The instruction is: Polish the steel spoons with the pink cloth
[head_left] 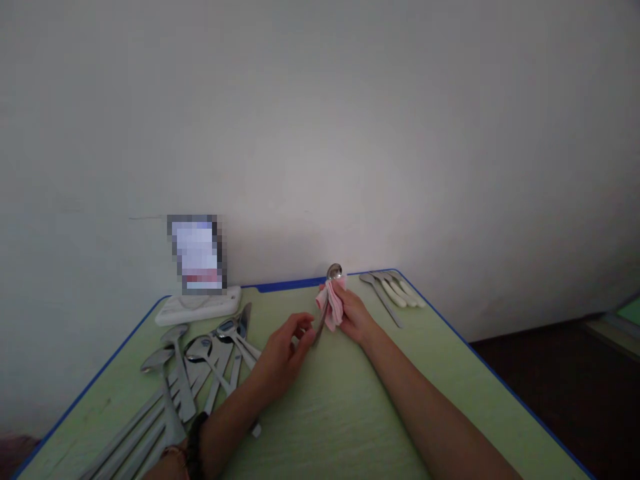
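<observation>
My right hand [353,312] is closed around a pink and white cloth [334,308], which is folded about a metal spoon [335,271]. The spoon's round bowl sticks up above the cloth, and its handle slants down to the left below it. My left hand [286,350] is beside the lower end of that handle, its fingers loosely curved with a gap between thumb and forefinger. Its thumb tip is very near the handle; whether they touch I cannot tell. Under and beside my left forearm lies a pile of metal cutlery [200,373] with spoons and long flat handles.
To the right, a metal spoon [383,300] and several cream-handled pieces of cutlery [397,292] lie on the green table [340,420]. A blurred-out screen [197,255] stands on a white block [199,307] at the back left. The wall [320,133] rises behind the table's blue edge.
</observation>
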